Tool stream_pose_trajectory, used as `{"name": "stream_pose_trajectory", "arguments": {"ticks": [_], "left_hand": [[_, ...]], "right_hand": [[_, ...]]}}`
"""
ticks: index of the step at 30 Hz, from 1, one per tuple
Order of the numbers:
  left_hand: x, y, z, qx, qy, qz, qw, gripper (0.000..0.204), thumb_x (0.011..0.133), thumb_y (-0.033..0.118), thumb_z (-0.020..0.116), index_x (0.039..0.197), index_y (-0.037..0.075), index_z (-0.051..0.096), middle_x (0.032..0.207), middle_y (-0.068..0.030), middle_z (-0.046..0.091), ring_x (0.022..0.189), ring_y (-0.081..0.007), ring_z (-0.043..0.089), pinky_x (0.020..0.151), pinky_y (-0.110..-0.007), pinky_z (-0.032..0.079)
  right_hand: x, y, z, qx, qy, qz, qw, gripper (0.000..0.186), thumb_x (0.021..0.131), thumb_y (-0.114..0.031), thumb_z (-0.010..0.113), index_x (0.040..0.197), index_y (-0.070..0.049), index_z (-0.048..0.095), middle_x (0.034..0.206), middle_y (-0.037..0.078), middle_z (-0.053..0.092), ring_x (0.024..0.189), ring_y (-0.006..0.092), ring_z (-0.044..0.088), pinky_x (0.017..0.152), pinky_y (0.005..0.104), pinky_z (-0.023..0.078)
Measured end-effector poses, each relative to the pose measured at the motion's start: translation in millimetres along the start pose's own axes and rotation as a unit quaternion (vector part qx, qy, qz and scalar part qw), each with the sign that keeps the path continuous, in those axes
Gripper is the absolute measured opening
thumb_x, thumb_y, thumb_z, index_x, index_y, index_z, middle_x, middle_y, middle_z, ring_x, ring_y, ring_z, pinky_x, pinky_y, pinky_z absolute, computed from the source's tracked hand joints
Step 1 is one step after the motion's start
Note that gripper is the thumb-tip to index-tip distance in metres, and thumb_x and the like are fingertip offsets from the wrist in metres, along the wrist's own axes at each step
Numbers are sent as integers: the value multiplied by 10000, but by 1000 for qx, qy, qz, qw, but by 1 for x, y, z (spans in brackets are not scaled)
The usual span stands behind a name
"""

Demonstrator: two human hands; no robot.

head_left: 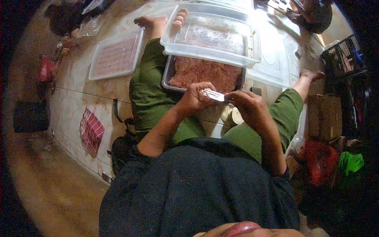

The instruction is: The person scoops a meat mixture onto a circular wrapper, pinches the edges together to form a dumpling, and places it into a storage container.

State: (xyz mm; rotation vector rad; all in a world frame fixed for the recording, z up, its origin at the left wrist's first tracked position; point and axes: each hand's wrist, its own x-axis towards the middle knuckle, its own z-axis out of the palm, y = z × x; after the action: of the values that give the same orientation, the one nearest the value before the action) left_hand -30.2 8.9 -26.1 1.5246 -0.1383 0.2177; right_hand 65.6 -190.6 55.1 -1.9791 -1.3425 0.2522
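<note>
In front of my body, my left hand [197, 96] is closed round one end of a small white, shiny piece [213, 94]. The fingers of my right hand [248, 102] pinch its other end. Glare on the piece hides what kind of thing it is. Just beyond my hands is a dark-rimmed tray [166, 81] of reddish minced filling [205, 72]. Beneath my right hand, between my thighs, lie pale round things [236, 116], partly covered by the hand. A clear plastic container [211, 59] rests over the tray's far part, with several pinkish round pieces [180, 19] along its left side.
A lidded container [116, 55] with pinkish rows lies left of my left leg. A red checked cloth [92, 128] is on the tiles. Right of the tray is a translucent lid [272, 65]. A cardboard box [324, 116] stands at right. Another person [314, 15] sits far right.
</note>
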Motion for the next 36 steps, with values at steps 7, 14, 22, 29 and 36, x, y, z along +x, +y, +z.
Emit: {"name": "stream_pose_trajectory", "arguments": {"ticks": [7,14,22,29,36], "left_hand": [[-1,-4,-6,41,71,-14,997,1157,672,34,765,1414,88,-120,790,-82,597,760,-117,570,706,-270,477],[-4,8,-31,199,121,109,966,432,684,22,751,1068,45,555,766,-44,603,719,-103,564,663,-250,466],[-22,7,-51,42,150,-8,988,773,671,-12,751,1287,63,290,860,-33,547,777,-94,527,703,-228,464],[-14,8,-48,103,153,-18,983,991,673,42,762,1409,89,100,824,-51,596,752,-117,562,707,-250,473],[-3,-4,-30,141,112,12,983,263,665,139,790,804,35,593,736,-17,598,680,-96,555,619,-248,463]], "right_hand": [[13,60,1,-5,-14,205,979,137,847,-70,539,940,-38,635,765,120,642,694,200,620,602,297,472],[73,133,72,-247,-101,107,958,198,814,-185,523,904,-61,649,827,170,646,803,310,632,660,394,487],[88,150,117,-220,-159,45,961,262,801,-246,472,716,-63,640,736,186,620,679,359,616,593,453,475],[78,146,57,39,-236,124,963,173,750,-44,641,919,-16,671,811,104,677,695,178,628,624,313,504],[63,80,7,390,-135,66,908,271,812,-99,658,1049,22,609,892,85,658,731,116,607,660,249,509]]}}
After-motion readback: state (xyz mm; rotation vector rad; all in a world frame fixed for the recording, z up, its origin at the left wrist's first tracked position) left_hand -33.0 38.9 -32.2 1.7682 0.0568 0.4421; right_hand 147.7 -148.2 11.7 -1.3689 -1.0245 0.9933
